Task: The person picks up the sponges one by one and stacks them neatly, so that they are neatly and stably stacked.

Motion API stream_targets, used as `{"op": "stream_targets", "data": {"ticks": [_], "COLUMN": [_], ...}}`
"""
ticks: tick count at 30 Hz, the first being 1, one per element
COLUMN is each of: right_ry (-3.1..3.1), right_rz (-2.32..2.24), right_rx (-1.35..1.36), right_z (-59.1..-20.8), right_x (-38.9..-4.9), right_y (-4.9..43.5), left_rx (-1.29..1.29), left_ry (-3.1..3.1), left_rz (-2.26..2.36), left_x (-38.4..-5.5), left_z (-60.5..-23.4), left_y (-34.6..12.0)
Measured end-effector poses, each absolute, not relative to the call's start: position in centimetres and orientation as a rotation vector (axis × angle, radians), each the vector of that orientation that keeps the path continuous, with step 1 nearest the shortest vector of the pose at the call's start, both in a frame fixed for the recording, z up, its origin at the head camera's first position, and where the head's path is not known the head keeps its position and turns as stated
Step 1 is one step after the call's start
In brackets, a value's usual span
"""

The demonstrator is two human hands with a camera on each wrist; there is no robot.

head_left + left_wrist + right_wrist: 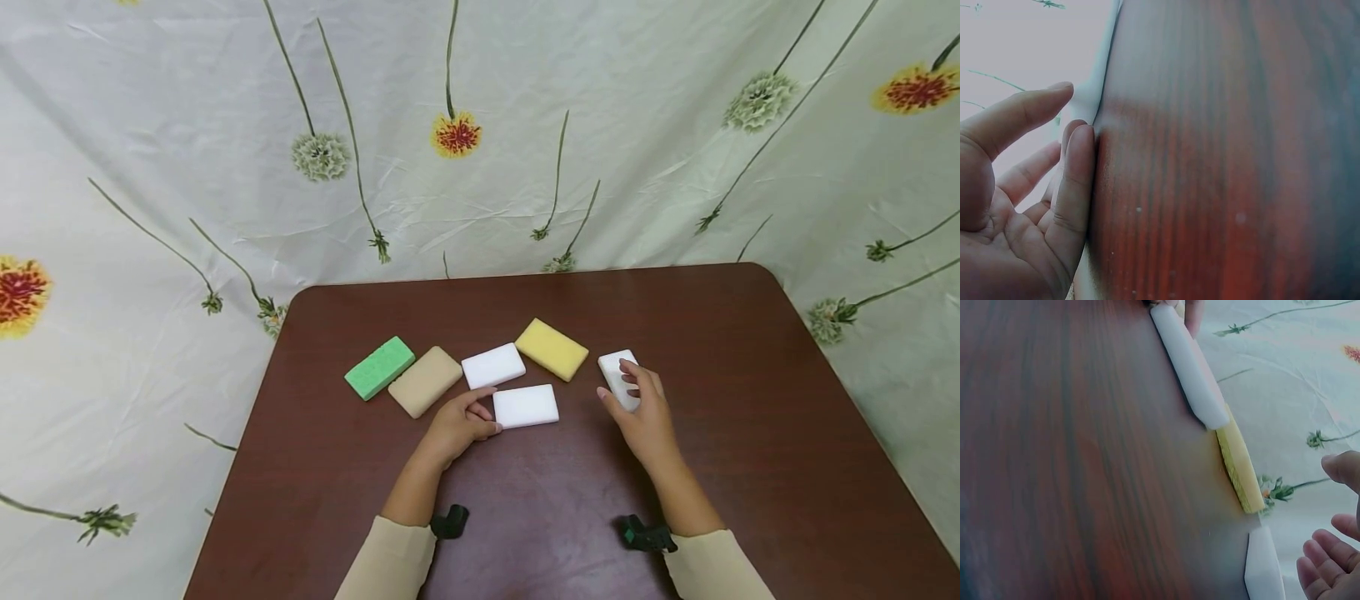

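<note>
My left hand (459, 427) is at the left end of a white sponge block (526, 406), forefinger by its upper corner and thumb by its lower one. In the left wrist view, that hand's thumb and fingers (1075, 162) stand apart, low over the tabletop. My right hand (643, 417) hovers over another white sponge block (615, 372), fingers spread and partly covering it. The right wrist view shows those fingers (1329, 559) loosely bent beside the block (1263, 569), with a gap between.
Behind the left block lie a third white block (492, 366) and a yellow sponge (552, 349). A beige sponge (425, 382) and a green sponge (379, 367) sit farther left. The dark brown table (750, 350) ends at a flowered cloth (510, 200).
</note>
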State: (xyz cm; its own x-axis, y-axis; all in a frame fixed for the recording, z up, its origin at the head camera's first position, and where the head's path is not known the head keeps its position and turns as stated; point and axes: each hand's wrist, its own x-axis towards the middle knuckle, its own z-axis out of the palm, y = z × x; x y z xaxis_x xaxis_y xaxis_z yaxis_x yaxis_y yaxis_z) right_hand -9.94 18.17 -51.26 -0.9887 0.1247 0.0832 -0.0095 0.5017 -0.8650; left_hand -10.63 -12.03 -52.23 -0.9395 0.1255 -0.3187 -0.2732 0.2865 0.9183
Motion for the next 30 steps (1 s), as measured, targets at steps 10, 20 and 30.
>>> {"op": "stream_targets", "data": {"ticks": [10, 20, 30], "right_ry": [-2.662, -2.717, -2.796], "right_rz": [1.401, 1.338, 1.283], "right_rx": [-0.237, -0.307, -0.367], "right_z": [-51.5, -52.0, -52.4], "right_x": [-9.9, -9.7, -9.7], "right_y": [19.6, 20.2, 20.5], "left_rx": [-0.177, -0.142, -0.14], "left_ry": [2.264, 2.215, 2.216], "left_rz": [1.664, 1.705, 1.706], "left_x": [-10.6, -10.6, -10.6], "left_z": [-52.1, -52.1, -52.1], "left_y": [-11.7, -12.0, -12.1]}}
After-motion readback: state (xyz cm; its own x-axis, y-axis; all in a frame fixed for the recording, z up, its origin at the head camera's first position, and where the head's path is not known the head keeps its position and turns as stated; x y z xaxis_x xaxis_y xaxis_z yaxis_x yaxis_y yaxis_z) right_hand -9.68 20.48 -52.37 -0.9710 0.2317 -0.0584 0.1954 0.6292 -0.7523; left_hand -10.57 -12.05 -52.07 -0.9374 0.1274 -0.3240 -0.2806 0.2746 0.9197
